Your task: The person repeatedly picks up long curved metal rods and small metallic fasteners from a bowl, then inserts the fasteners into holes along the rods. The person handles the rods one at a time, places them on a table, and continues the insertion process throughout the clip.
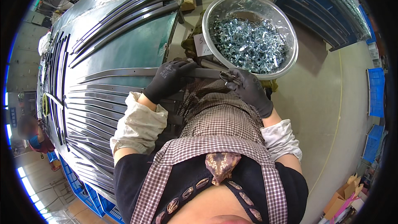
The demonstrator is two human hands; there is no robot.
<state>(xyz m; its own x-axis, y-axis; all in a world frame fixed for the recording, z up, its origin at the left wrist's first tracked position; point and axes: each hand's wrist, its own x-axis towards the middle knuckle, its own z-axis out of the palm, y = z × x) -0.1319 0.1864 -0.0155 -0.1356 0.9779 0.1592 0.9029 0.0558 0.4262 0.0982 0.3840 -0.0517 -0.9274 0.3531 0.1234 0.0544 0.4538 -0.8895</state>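
A long dark trim strip (124, 72) runs from the table across to my right, and my gloved left hand (172, 76) is closed around it. At the strip's right end, my gloved right hand (251, 91) pinches a small metal clip (227, 77) against the strip. My fingers partly hide the clip. Just beyond my right hand stands a clear round plastic tub (293, 54) holding a heap of small shiny metal clips (251, 41). Many similar dark strips (97, 103) lie side by side on the table to my left.
The green-topped table (137, 43) carries more strips (137, 12) at its far side. A paper label (202, 45) rests by the tub. Beyond the tub is a blue metal rack (315, 8). Blue crates (376, 93) and a cardboard box (342, 195) are at the right; another person (39, 139) is far left.
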